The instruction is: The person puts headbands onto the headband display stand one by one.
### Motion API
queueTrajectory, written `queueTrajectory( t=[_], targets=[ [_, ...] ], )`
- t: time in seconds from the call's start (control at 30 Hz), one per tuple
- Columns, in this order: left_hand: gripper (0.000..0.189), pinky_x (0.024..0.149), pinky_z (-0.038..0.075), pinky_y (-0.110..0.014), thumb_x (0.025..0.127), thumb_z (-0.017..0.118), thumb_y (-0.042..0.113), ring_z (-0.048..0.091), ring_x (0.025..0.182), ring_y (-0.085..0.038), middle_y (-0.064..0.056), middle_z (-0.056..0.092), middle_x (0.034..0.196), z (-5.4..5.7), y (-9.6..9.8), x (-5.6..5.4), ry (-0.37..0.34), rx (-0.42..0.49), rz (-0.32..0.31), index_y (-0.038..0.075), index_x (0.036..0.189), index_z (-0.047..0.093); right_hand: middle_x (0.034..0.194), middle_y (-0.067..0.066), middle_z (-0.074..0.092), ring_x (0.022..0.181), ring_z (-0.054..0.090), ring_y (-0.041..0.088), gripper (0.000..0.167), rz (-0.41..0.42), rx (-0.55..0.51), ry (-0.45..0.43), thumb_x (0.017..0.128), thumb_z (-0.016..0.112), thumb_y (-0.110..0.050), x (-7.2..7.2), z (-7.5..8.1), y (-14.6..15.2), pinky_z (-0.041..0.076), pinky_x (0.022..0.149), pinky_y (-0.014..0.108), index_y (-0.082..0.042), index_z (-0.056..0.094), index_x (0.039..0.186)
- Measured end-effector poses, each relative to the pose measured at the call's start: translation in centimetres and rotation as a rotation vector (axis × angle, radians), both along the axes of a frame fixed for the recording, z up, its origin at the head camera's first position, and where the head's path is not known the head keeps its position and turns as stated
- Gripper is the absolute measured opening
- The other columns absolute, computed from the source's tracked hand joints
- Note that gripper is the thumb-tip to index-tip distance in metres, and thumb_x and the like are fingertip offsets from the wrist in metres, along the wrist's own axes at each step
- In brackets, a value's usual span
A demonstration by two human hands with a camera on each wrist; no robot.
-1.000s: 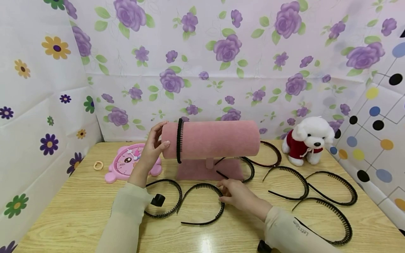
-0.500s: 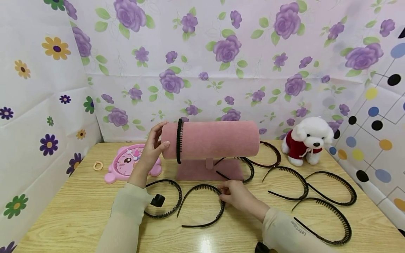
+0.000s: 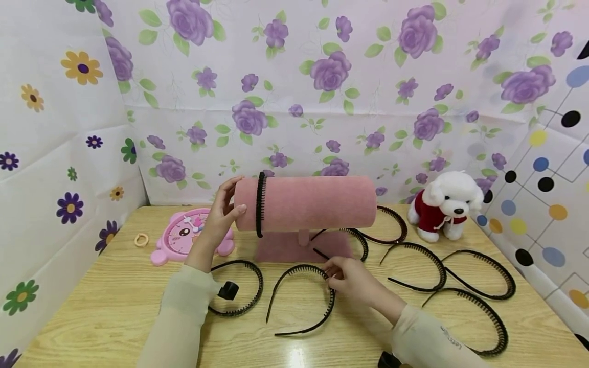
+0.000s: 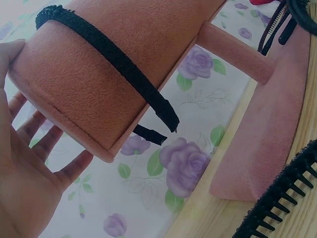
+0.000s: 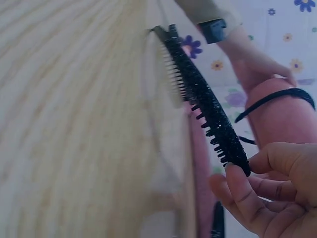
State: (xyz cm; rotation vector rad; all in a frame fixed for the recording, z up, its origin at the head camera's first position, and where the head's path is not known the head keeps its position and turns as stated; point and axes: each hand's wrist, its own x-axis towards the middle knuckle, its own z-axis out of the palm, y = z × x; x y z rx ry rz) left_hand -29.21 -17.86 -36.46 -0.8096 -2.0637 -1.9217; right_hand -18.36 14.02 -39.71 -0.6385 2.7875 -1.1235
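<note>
A pink plush headband stand (image 3: 317,202) is a padded roll on a flat base. My left hand (image 3: 220,217) holds the roll's left end, thumb at the front, fingers around the end. A black toothed headband (image 3: 259,204) sits over the roll near that hand, its two tips hanging below, as the left wrist view shows. In front of the base, my right hand (image 3: 353,280) pinches a glittery black toothed headband (image 5: 204,101) between thumb and fingers at the side of its arch. That headband looks raised off the table in the right wrist view, teeth facing inward.
Another black headband (image 3: 262,283) lies by the left sleeve. More headbands lie at the right, including a dark reddish one (image 3: 404,227) behind. A pink clock (image 3: 184,237) and a small tan ring (image 3: 141,239) are at the left, a white toy dog (image 3: 453,197) at the back right.
My right hand has come to grip the headband and has shifted it slightly right, tilting it up. My left hand has stayed on the roll's end.
</note>
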Motion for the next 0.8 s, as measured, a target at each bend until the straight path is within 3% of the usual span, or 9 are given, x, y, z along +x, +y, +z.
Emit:
queueTrajectory(
  t=[0.27,0.53,0.8],
  targets=[
    [0.063,0.101,0.033,-0.028,0.09,0.051,0.005,0.033,0.136,-0.009,-0.003,0.034,0.152,-0.1,-0.1,-0.1,-0.005,0.0,0.002,0.018,0.148,0.03,0.09,0.007,0.067,0.074,0.06,0.007,0.023,0.031,-0.06,-0.029,0.089,0.063,-0.01,0.6,2.6,1.0,0.051,0.062,0.022,0.0,0.064,0.11],
    [0.063,0.101,0.033,-0.027,0.09,0.051,0.005,0.033,0.136,-0.009,-0.002,0.034,0.152,-0.1,-0.1,-0.1,0.001,0.002,0.003,0.018,0.147,0.031,0.091,0.007,0.067,0.077,0.059,0.005,0.031,0.071,-0.065,-0.022,0.092,0.063,-0.016,1.5,5.8,2.3,0.051,0.064,0.022,0.003,0.064,0.117],
    [0.062,0.102,0.032,-0.028,0.089,0.051,0.005,0.033,0.136,-0.009,-0.001,0.035,0.151,0.0,0.0,-0.1,0.001,0.011,-0.001,0.017,0.147,0.031,0.089,0.005,0.068,0.073,0.061,0.003,0.033,0.041,-0.079,-0.007,0.091,0.065,-0.019,2.5,7.8,3.9,0.052,0.062,0.024,0.001,0.064,0.117]
  ],
)
